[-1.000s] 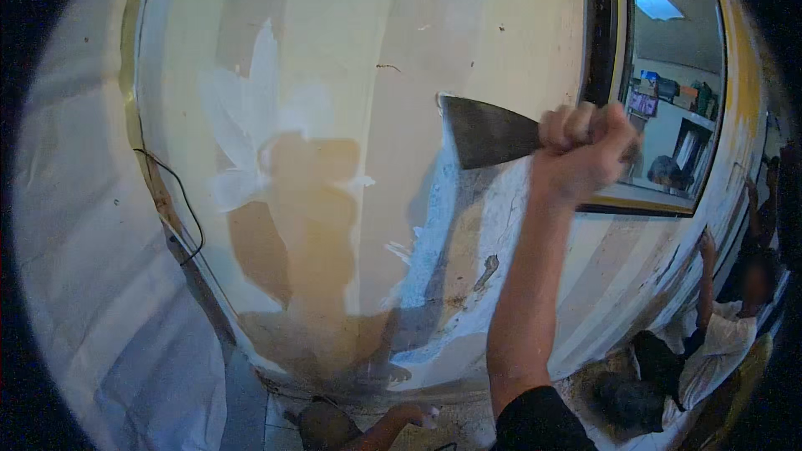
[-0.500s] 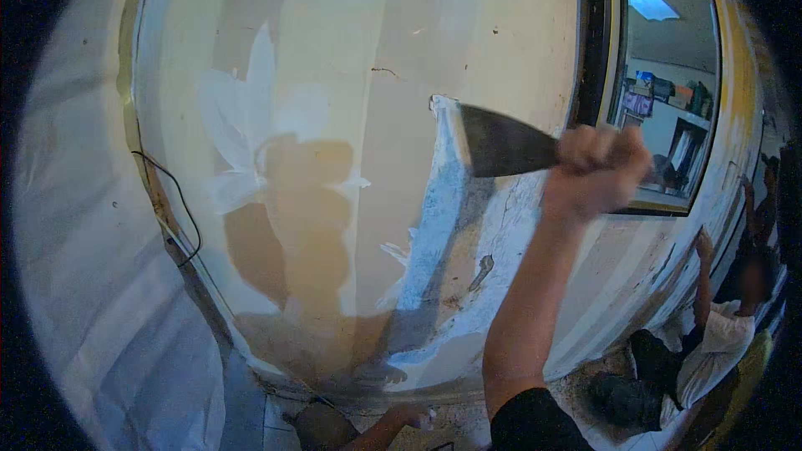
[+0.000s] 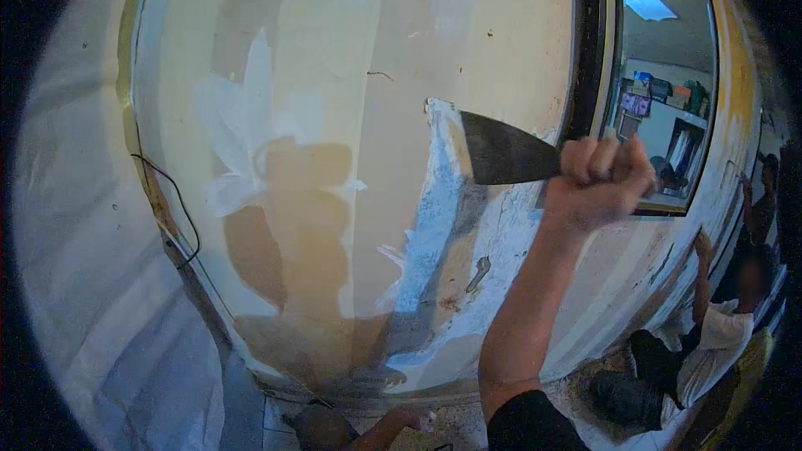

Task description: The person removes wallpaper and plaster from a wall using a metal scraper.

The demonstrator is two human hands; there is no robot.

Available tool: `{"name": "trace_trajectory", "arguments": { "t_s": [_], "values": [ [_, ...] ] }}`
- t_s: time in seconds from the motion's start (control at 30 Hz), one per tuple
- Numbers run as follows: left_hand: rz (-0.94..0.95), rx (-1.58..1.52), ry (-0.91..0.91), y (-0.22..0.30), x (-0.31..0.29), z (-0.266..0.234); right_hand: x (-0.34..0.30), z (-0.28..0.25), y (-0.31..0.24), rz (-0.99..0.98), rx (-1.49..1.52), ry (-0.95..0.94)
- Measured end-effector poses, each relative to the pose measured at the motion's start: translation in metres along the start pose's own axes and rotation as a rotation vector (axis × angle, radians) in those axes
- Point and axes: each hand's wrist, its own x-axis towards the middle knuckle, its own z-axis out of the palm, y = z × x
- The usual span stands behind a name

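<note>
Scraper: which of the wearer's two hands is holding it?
The raised right hand grips the scraper; the left hand is low, well apart from it.

The right hand [image 3: 603, 174] grips a scraper [image 3: 510, 150].

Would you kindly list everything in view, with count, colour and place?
Scraper: one, dark grey, right of centre.
Wall: one, cream and beige stripes, centre.
Patch: one, pale blue-white, mid-wall.
Framed pane: one, dark frame, upper right.
Boxes: several, mixed colours, within the pane.
Sheet: one, whitish, left side.
Cable: one, black, left wall edge.
Co-workers: at least two, white top and dark clothing, far right.
Floor: one, pale, lower edge.
Sleeve: one, black, right arm.
Left hand: one, bare, bottom centre, grip unclear.
Right hand: one, bare, gripping the scraper.
</note>
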Motion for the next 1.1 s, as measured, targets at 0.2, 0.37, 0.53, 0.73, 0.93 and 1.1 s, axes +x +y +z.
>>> {"name": "trace_trajectory", "arguments": {
  "t_s": [0.2, 0.37, 0.53, 0.73, 0.93, 1.1],
  "values": [
    [-0.043, 0.032, -0.102, -0.010, 0.009, 0.006, 0.003, -0.003, 0.002, 0.099, -0.122, -0.168],
    [-0.029, 0.016, -0.119, -0.042, 0.025, 0.031, 0.005, -0.004, 0.009, 0.226, -0.198, -0.283],
    [-0.105, -0.027, -0.132, -0.040, 0.024, 0.027, 0.014, -0.002, 0.007, 0.075, -0.012, -0.157],
    [-0.119, -0.225, 0.028, 0.006, -0.005, 0.001, 0.021, 0.008, 0.006, 0.151, -0.111, -0.156],
    [-0.221, -0.443, 0.147, 0.033, -0.018, -0.006, 0.025, 0.012, 0.008, 0.265, -0.169, -0.313],
    [-0.184, -0.037, -0.163, 0.040, 0.005, -0.020, 0.028, 0.013, 0.007, 0.161, -0.010, -0.123]
  ]
}}
